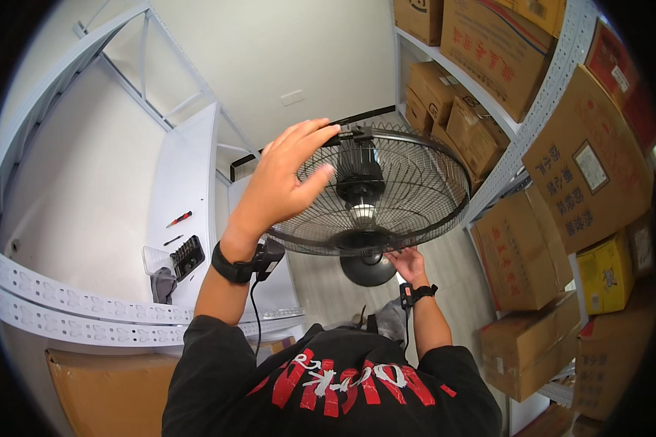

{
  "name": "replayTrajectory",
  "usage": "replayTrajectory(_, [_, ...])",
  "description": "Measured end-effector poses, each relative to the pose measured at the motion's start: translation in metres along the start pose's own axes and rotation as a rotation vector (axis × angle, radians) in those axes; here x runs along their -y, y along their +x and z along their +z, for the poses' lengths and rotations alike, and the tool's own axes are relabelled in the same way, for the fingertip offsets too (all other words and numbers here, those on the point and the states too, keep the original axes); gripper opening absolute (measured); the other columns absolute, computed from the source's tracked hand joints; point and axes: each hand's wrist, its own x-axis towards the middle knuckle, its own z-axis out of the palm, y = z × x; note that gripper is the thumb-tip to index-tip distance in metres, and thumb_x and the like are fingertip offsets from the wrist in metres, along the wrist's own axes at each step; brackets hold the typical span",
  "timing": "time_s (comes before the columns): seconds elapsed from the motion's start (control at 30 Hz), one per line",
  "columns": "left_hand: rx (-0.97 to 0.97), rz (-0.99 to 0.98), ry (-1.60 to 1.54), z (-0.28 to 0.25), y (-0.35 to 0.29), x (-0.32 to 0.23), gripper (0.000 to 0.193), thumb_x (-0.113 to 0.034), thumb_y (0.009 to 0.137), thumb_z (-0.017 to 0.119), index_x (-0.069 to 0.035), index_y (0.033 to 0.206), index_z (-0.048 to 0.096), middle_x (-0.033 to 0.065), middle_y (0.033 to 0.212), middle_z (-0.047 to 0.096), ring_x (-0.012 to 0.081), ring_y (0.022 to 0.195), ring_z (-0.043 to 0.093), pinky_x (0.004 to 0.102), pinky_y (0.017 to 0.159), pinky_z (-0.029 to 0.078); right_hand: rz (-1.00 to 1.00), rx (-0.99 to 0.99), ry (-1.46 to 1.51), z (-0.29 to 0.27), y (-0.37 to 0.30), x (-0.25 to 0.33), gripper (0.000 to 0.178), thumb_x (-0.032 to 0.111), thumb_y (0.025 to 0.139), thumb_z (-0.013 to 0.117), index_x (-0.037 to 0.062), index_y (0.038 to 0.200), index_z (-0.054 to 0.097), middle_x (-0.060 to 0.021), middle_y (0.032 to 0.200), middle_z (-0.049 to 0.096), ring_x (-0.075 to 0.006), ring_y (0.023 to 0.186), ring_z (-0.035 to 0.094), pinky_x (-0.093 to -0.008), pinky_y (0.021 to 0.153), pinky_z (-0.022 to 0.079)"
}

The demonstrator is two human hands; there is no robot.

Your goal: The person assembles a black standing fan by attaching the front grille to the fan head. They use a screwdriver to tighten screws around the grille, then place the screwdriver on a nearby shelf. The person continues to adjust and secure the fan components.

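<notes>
Your black tee (342, 382) is closest, fan (361, 173) straight ahead, its round head widest left-to-right. Your left hand (284, 175) is spread open, fingertips by the far-left rim; your right hand (409, 264) is under the near edge, can't tell if it's gripping.

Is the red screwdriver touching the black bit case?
Apart: the head view shows bare white shelf between the screwdriver and the case.
</notes>
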Motion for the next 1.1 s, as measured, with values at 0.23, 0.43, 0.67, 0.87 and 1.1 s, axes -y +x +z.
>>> replayTrajectory(0.23, [0.089,0.096,0.040,0.002,0.002,0.016,0.104,-0.044,0.062,0.096,-0.013,0.148,0.044,0.0139,0.150,0.053,0.0383,0.134,0.053,0.0477,0.113,0.041,0.010,-0.018,-0.038,0.005,-0.003,0.005,0.054,0.008,0.087,0.059,0.0188,0.139,0.052,-0.0140,0.151,0.048,-0.0486,0.140,0.041,-0.0638,0.121,0.029])
replayTrajectory(0.43, [0.041,0.121,0.054,0.012,-0.001,0.025,0.101,-0.038,0.063,0.093,-0.018,0.148,0.042,0.0161,0.144,0.054,0.0406,0.125,0.056,0.0505,0.106,0.043,0.033,-0.010,0.018,-0.008,0.002,0.006,0.057,0.007,0.086,0.061,0.0218,0.140,0.053,-0.0118,0.149,0.050,-0.0476,0.139,0.042,-0.0639,0.119,0.030])
replayTrajectory(0.67, [-0.009,0.224,0.162,0.016,0.004,0.024,0.079,-0.037,0.068,0.090,-0.018,0.134,0.051,0.0193,0.144,0.053,0.0419,0.126,0.055,0.0526,0.106,0.043,0.045,-0.012,0.031,-0.007,0.002,0.007,0.064,0.005,0.086,0.063,0.0303,0.144,0.051,-0.0100,0.147,0.053,-0.0432,0.135,0.046,-0.0628,0.117,0.034])
replayTrajectory(0.87, [-0.047,0.157,0.152,0.019,0.002,0.014,0.069,-0.038,0.071,0.088,-0.017,0.128,0.056,0.0205,0.142,0.055,0.0429,0.127,0.054,0.0521,0.106,0.042,0.024,0.017,0.045,-0.002,0.002,0.003,0.065,0.005,0.086,0.063,0.0308,0.144,0.052,-0.0117,0.147,0.053,-0.0438,0.135,0.046,-0.0631,0.116,0.034])
replayTrajectory(1.1, [-0.133,0.183,0.104,0.010,-0.001,0.017,0.069,-0.046,0.078,0.086,-0.013,0.130,0.054,0.0185,0.147,0.053,0.0443,0.134,0.051,0.0530,0.111,0.039,0.054,0.143,-0.059,-0.019,0.004,0.013,0.040,0.015,0.090,0.064,0.0114,0.130,0.066,-0.0137,0.141,0.061,-0.0448,0.135,0.049,-0.0610,0.118,0.036])
